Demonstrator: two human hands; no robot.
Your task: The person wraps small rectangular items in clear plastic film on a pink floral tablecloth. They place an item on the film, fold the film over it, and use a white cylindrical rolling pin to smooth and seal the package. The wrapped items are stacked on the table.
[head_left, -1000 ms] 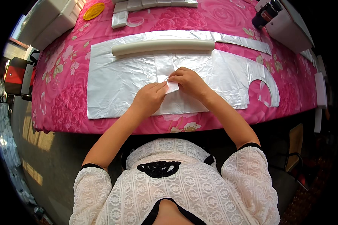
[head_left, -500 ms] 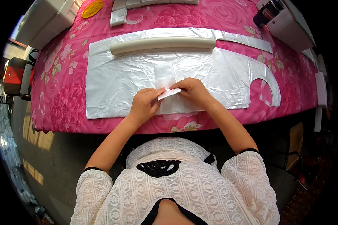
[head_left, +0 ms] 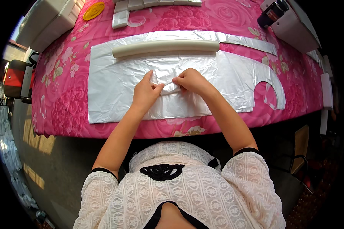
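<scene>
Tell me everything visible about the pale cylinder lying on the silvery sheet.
The pale cylinder is long, off-white, smooth and fairly matte; I can't tell its material or whether it is hollow. It lies on its side, running left to right on the silvery sheet, beyond the left hand and right hand. Neither hand touches it.

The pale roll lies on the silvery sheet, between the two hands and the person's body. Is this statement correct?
Not quite: the roll's side of the hands is wrong. The head view shows the pale roll lying on the silvery sheet, but beyond the left hand and the right hand, on the side away from the person.
</scene>
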